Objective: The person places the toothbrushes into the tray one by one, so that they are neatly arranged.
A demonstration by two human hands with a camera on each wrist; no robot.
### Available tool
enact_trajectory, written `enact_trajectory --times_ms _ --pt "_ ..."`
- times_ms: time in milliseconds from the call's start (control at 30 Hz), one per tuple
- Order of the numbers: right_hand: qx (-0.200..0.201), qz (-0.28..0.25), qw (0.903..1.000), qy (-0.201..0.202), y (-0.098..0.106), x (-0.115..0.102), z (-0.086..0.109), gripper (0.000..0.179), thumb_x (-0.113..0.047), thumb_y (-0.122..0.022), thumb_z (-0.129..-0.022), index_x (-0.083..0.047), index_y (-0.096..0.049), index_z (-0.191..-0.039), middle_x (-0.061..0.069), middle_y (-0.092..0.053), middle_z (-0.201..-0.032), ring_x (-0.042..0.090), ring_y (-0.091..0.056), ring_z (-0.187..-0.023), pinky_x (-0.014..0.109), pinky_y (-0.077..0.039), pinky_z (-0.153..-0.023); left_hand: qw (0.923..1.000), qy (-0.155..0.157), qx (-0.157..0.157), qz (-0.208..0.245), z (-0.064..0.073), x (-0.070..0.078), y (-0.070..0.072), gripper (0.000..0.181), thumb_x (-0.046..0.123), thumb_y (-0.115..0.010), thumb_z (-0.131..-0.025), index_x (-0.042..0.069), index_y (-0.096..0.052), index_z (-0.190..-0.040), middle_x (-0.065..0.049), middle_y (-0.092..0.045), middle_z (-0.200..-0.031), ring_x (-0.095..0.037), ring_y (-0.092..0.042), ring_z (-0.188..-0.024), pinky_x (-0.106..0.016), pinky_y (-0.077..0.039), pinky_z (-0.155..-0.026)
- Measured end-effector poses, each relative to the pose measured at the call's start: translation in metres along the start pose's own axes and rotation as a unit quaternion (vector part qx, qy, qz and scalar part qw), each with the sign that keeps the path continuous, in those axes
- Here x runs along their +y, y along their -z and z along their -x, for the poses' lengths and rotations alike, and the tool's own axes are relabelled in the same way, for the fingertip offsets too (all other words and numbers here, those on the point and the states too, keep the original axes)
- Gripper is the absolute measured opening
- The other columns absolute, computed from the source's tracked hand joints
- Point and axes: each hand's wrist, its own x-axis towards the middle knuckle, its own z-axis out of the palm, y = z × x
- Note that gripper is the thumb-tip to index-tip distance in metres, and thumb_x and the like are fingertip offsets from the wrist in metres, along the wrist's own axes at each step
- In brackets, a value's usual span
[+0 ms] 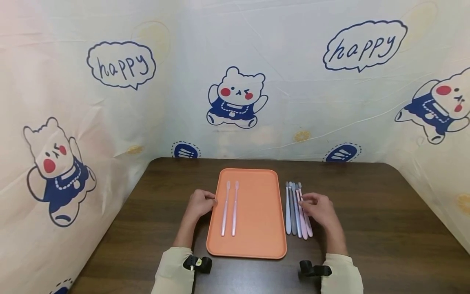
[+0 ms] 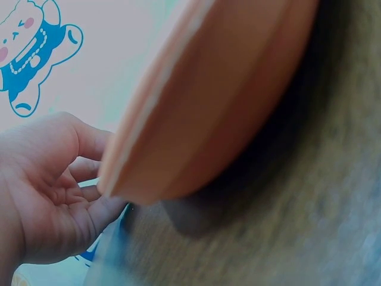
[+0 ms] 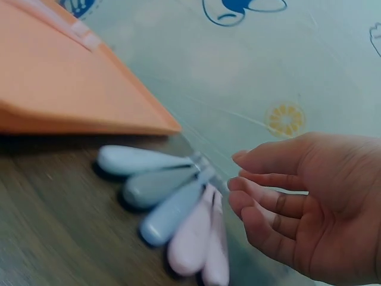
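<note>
My left hand [image 1: 201, 203] grips the left rim of an orange tray [image 1: 257, 212], thumb and fingers at its edge in the left wrist view. Two pale pink toothbrushes [image 1: 235, 208] lie side by side on the tray's left part, heads toward the back. To the tray's right, several toothbrushes lie close together on the table: a light blue one [image 3: 140, 161], a grey-green one [image 3: 158, 186], a blue one [image 3: 172, 214] and pink ones [image 3: 191, 238]. Beside the rightmost pink one is my right hand [image 1: 319, 208], fingers loosely bent; the right wrist view shows nothing between them.
The dark wooden table [image 1: 374, 212] stretches out on both sides of the tray. Behind it hangs a pale cloth [image 1: 286, 102] printed with bears and the word happy. Black straps with small devices [image 1: 198, 263] sit at both cuffs.
</note>
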Motion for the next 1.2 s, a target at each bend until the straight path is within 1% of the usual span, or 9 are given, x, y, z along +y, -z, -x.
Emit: enact_trajectory --times_ms 100,233,333,467,600,733,933,1200 --pt "-0.014 0.003 0.9997 -0.018 0.008 0.006 0.002 0.036 -0.019 -0.062 -0.093 0.004 -0.061 -0.121 0.019 -0.069 -0.099 0.015 -0.063 -0.075 0.028 -0.055 -0.068 1.0000 0.003 0.000 0.002 0.001 0.001 -0.001 0.022 0.010 -0.066 -0.082 0.001 -0.075 -0.099 -0.014 -0.074 -0.093 -0.013 -0.066 -0.070 -0.029 -0.057 -0.065" --pt "-0.032 0.011 0.9989 -0.034 0.015 0.012 0.004 0.036 -0.019 -0.063 -0.092 0.005 -0.061 -0.118 0.015 -0.070 -0.092 0.014 -0.061 -0.073 0.027 -0.053 -0.066 1.0000 0.002 0.002 0.003 0.001 0.000 -0.002 0.022 0.009 -0.066 -0.082 0.000 -0.075 -0.100 -0.015 -0.074 -0.094 -0.014 -0.066 -0.071 -0.029 -0.057 -0.066" --pt "-0.046 0.007 0.9978 -0.047 0.016 0.015 0.004 0.035 -0.018 -0.065 -0.090 0.006 -0.062 -0.116 0.011 -0.070 -0.086 0.013 -0.061 -0.071 0.026 -0.053 -0.065 1.0000 0.006 0.001 0.003 0.001 -0.001 -0.002 0.021 0.010 -0.066 -0.083 0.000 -0.075 -0.099 -0.015 -0.073 -0.093 -0.014 -0.066 -0.071 -0.029 -0.057 -0.065" --pt "-0.061 0.006 0.9958 -0.067 0.016 0.018 0.004 0.036 -0.018 -0.069 -0.088 0.006 -0.062 -0.114 0.008 -0.070 -0.084 0.013 -0.061 -0.072 0.025 -0.054 -0.066 1.0000 0.009 -0.002 0.001 0.001 -0.001 -0.002 0.022 0.010 -0.066 -0.083 0.000 -0.075 -0.100 -0.014 -0.074 -0.094 -0.014 -0.066 -0.071 -0.029 -0.056 -0.065" --pt "-0.061 0.016 0.9953 -0.075 0.015 0.020 0.003 0.034 -0.019 -0.071 -0.087 0.005 -0.063 -0.111 0.008 -0.070 -0.084 0.013 -0.061 -0.072 0.026 -0.053 -0.065 1.0000 0.005 0.000 -0.003 0.000 0.000 -0.001 0.023 0.010 -0.066 -0.082 0.001 -0.075 -0.100 -0.015 -0.073 -0.095 -0.014 -0.066 -0.072 -0.030 -0.057 -0.066" --pt "-0.056 0.013 0.9952 -0.080 0.014 0.020 0.003 0.030 -0.016 -0.071 -0.086 0.005 -0.064 -0.107 0.006 -0.069 -0.082 0.013 -0.060 -0.071 0.025 -0.053 -0.065 1.0000 0.002 0.002 -0.007 0.000 0.000 -0.001 0.023 0.011 -0.066 -0.082 0.001 -0.075 -0.100 -0.015 -0.073 -0.096 -0.015 -0.066 -0.073 -0.030 -0.056 -0.066" --pt "-0.054 0.009 0.9945 -0.090 0.014 0.019 0.003 0.028 -0.013 -0.071 -0.086 0.005 -0.064 -0.106 0.006 -0.068 -0.082 0.012 -0.060 -0.071 0.025 -0.053 -0.064 1.0000 0.007 0.000 -0.001 0.000 -0.001 -0.001 0.023 0.011 -0.066 -0.082 0.001 -0.075 -0.100 -0.014 -0.073 -0.096 -0.014 -0.066 -0.073 -0.029 -0.056 -0.066" --pt "-0.039 0.019 0.9922 -0.117 0.014 0.013 0.006 0.027 -0.015 -0.071 -0.086 0.005 -0.069 -0.102 0.009 -0.065 -0.080 0.013 -0.060 -0.068 0.024 -0.055 -0.062 1.0000 0.004 -0.002 0.000 -0.001 -0.001 -0.001 0.022 0.010 -0.066 -0.082 0.001 -0.075 -0.100 -0.014 -0.073 -0.095 -0.013 -0.065 -0.072 -0.028 -0.056 -0.065"
